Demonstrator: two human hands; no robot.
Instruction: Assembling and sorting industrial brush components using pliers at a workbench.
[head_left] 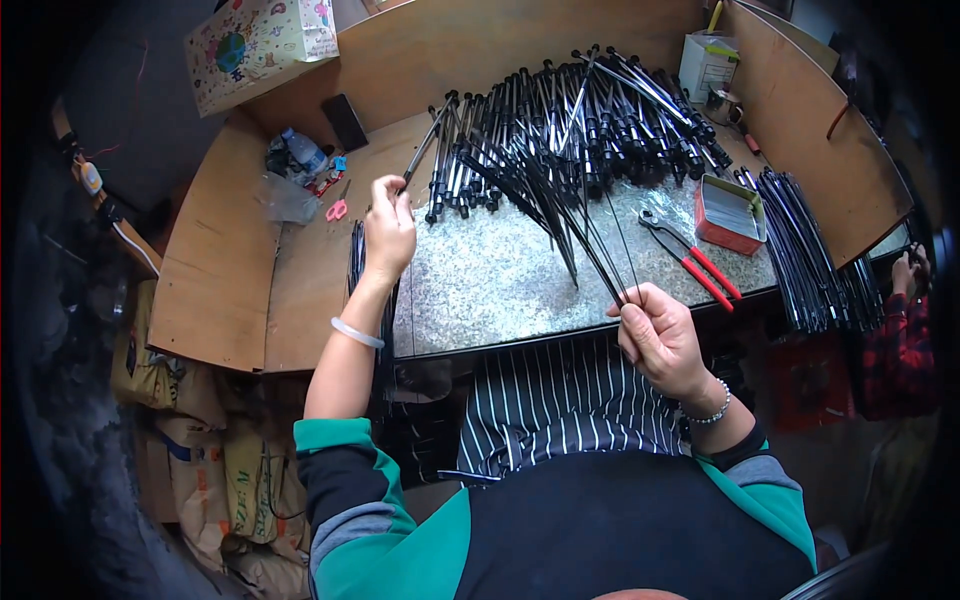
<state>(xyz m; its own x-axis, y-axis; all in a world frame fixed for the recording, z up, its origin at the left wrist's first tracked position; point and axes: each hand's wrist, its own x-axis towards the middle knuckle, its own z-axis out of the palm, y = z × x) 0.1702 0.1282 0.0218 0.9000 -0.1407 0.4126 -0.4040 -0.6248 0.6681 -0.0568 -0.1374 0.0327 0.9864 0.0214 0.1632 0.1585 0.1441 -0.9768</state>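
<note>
My left hand [390, 228] is raised over the left part of the worktop, its fingers closed around the lower end of a silver rod with black fittings [424, 150]. In my right hand [655, 335], near the front edge, thumb and fingers pinch a fanned bundle of long thin black strips [590, 240]. The strips' far ends spread up and left over the speckled worktop [470, 285]. Behind them lies a wide pile of silver rods with black ends [545, 115]. Red-handled pliers [690, 262] rest to the right of the strips.
A red open tin [732, 225] stands beside the pliers, with more black strips [805, 260] over the right edge. Pink scissors [338, 208], a plastic bottle [303, 150] and a phone [345, 122] sit at left. Wooden panels [215, 250] enclose the bench. Another person's hand [908, 272] shows far right.
</note>
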